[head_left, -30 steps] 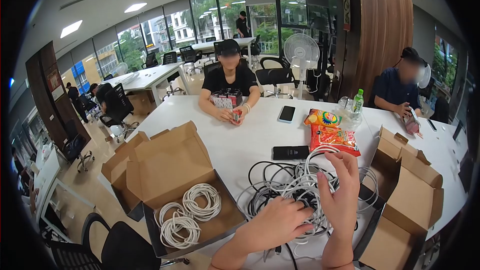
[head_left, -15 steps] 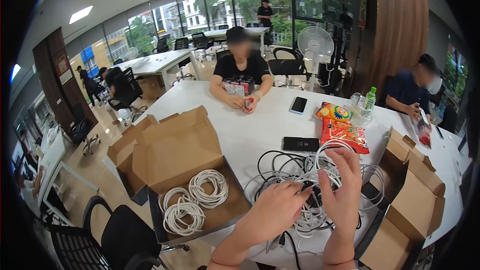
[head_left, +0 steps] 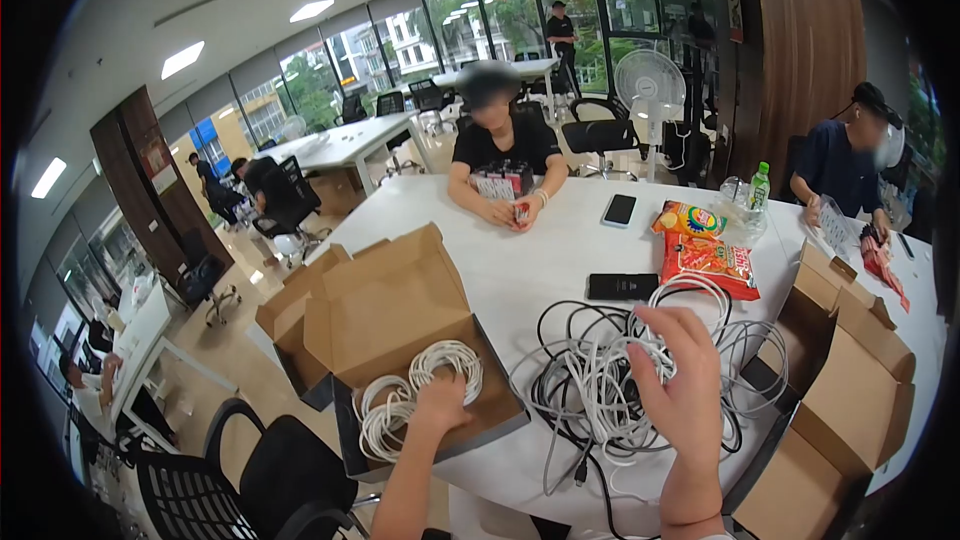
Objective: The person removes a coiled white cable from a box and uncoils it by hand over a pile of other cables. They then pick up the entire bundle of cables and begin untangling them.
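My left hand (head_left: 444,404) is down in the open cardboard box (head_left: 500,420) on the left, over coiled white cables (head_left: 385,422). Its fingertips are hidden, so its grip on a coil cannot be told. Another white coil (head_left: 446,358) lies just beyond that hand. My right hand (head_left: 682,372) hovers over a tangled pile of white, grey and black cables (head_left: 600,390), thumb and fingers curved and apart. White cable loops (head_left: 695,285) rise close to its fingertips. A black cable connector (head_left: 581,473) hangs at the near side of the pile.
Beyond the pile lie a black phone (head_left: 622,286), another phone (head_left: 619,210), snack bags (head_left: 708,265) and a green-capped bottle (head_left: 760,185). An open cardboard box (head_left: 850,390) stands at right. Two people sit at the table; a black chair (head_left: 270,470) is at lower left.
My left hand has moved left from the cable pile into the box of coils. My right hand stays over the pile. The view has shifted, and the person at right has moved their hands.
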Tool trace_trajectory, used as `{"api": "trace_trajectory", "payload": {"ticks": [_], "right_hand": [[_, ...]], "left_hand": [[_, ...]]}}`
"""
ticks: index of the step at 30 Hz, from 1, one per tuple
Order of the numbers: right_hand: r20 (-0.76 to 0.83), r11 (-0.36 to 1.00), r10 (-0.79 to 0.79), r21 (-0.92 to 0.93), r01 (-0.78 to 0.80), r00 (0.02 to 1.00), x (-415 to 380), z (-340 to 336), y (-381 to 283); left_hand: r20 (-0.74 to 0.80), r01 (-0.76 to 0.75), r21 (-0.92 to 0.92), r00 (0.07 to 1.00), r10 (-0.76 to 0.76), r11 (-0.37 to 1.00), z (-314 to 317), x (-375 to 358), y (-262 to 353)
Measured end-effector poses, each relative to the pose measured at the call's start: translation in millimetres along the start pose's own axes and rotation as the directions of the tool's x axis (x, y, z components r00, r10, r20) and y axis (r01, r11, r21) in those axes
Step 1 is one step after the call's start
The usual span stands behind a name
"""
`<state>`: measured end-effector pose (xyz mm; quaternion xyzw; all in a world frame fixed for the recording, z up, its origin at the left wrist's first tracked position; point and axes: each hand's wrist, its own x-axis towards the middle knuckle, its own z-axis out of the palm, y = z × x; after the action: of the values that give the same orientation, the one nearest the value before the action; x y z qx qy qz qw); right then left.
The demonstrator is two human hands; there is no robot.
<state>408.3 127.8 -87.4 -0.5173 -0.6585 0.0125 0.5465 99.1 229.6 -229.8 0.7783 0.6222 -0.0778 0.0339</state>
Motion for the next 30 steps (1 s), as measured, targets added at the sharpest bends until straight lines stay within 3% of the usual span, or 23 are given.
{"api": "trace_trajectory", "payload": {"ticks": [2,3,7,14,18,21,23,25,28,29,30], "right_hand": [[-0.013,0.999,-0.036,0.006,0.036,0.999,1,-2,4],[-0.009,0.999,-0.031,0.007,0.032,0.999,1,-4,3],[-0.007,0.998,-0.047,0.027,0.048,0.999,0,-8,7],[-0.010,0.995,-0.083,0.061,0.084,0.996,-2,-17,12],[0.008,0.996,-0.082,0.043,0.082,0.997,-2,-24,16],[-0.033,0.992,-0.099,0.069,0.101,0.995,-4,-23,21],[-0.001,0.995,-0.080,0.056,0.080,0.997,-6,-23,19],[0.027,0.996,-0.083,0.044,0.082,0.996,-6,-24,18],[0.012,0.995,-0.090,0.032,0.089,0.996,-7,-17,20],[0.021,0.996,-0.087,0.017,0.087,0.996,-7,-17,19],[0.021,0.995,-0.095,0.011,0.095,0.995,-7,-15,18]], "left_hand": [[0.072,-0.009,0.108,0.997,0.001,0.994,13,9,0],[-0.031,-0.002,0.124,0.999,0.006,0.992,32,17,-7],[-0.036,0.102,0.086,0.994,-0.099,0.991,15,22,-1],[-0.245,0.001,-0.305,0.966,-0.080,0.952,-1,16,-32],[-0.182,0.048,-0.307,0.977,-0.108,0.951,-16,10,-30],[-0.145,0.096,-0.532,0.969,-0.202,0.842,3,22,-60],[-0.370,-0.051,-0.551,0.910,-0.189,0.833,19,30,-84],[-0.601,-0.207,-0.540,0.774,-0.201,0.816,-1,18,-69],[-0.730,-0.347,-0.533,0.650,-0.212,0.772,-48,-4,-38],[-0.697,-0.279,-0.543,0.676,-0.239,0.792,-60,-10,-35],[-0.684,-0.353,-0.633,0.672,-0.283,0.689,-70,-17,-24]]}}
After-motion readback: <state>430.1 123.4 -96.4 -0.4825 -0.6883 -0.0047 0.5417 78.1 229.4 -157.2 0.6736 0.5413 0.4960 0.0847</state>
